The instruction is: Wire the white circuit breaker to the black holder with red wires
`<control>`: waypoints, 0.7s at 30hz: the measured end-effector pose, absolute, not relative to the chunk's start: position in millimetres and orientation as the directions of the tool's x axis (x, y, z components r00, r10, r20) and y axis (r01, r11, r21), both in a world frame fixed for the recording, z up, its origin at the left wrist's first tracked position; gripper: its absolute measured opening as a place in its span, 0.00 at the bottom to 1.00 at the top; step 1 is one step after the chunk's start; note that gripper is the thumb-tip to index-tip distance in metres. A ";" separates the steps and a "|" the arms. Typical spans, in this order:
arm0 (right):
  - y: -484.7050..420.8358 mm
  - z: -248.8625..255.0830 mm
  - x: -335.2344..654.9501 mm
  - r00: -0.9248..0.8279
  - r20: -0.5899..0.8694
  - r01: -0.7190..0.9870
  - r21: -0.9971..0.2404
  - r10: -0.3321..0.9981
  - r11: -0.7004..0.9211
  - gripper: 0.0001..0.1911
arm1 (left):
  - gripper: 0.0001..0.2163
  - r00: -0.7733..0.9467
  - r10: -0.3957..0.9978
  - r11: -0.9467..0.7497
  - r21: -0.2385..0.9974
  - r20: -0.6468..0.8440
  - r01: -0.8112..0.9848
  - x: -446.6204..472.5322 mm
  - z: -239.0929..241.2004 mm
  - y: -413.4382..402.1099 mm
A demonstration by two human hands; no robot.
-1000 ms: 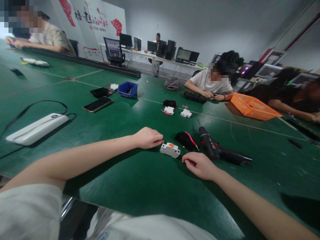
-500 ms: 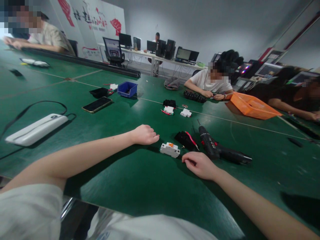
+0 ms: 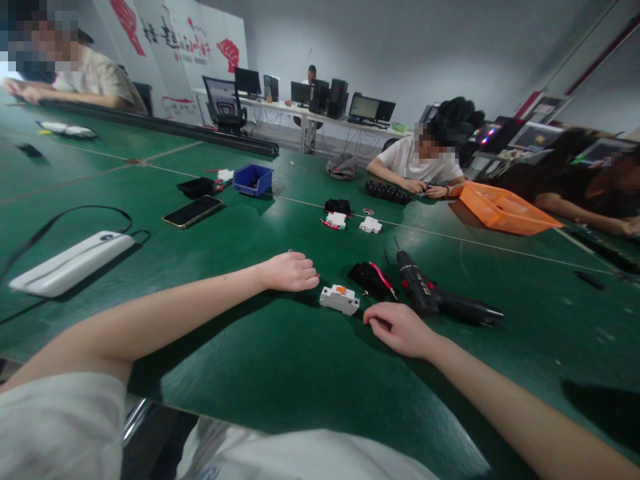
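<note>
A white miniature circuit breaker (image 3: pixel 339 301) with an orange toggle lies on the green table between my two hands. On its left, my left hand (image 3: pixel 291 272) rests closed in a fist; a tiny thin thing shows at its far knuckles, and what the fingers hold, if anything, is hidden. My right hand (image 3: pixel 395 328) lies just right of the breaker with loosely curled fingers and nothing visible in them. Beyond it sits a small black bin (image 3: pixel 369 280) with a slim red tool or wire (image 3: pixel 383 279) across it. A black cordless drill (image 3: pixel 424 288) lies to the right.
Farther off are two white breakers (image 3: pixel 371 225), a blue bin (image 3: pixel 253 180), a phone (image 3: pixel 193 211) and an orange basket (image 3: pixel 505 208). A white strapped device (image 3: pixel 73 263) lies left. Co-workers (image 3: pixel 425 160) sit around the table (image 3: pixel 280 373).
The view has shifted very slightly. Both hands and the breaker stay in place; a tiny thin thing now shows at my left knuckles.
</note>
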State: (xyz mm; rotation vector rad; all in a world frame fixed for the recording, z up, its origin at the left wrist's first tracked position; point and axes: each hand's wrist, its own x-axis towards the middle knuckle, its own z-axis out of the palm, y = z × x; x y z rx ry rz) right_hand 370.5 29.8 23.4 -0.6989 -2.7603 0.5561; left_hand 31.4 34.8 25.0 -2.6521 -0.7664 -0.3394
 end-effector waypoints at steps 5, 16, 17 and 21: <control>31.4 21.8 369.8 -0.857 0.138 0.405 -0.415 0.496 0.815 0.09 | 0.16 0.826 0.387 -0.730 -0.412 0.410 0.546 29.0 16.6 37.9; 30.6 20.4 370.4 -0.856 0.153 0.396 -0.423 0.495 0.815 0.09 | 0.09 0.864 0.295 -0.659 -0.568 0.408 0.493 24.0 7.8 41.4; 30.7 20.2 370.6 -0.855 0.152 0.397 -0.424 0.496 0.814 0.09 | 0.09 0.868 0.300 -0.666 -0.564 0.396 0.488 23.7 8.5 40.9; 31.5 19.3 370.9 -0.857 0.144 0.399 -0.422 0.495 0.814 0.09 | 0.07 0.874 0.320 -0.680 -0.554 0.366 0.481 22.8 9.3 39.7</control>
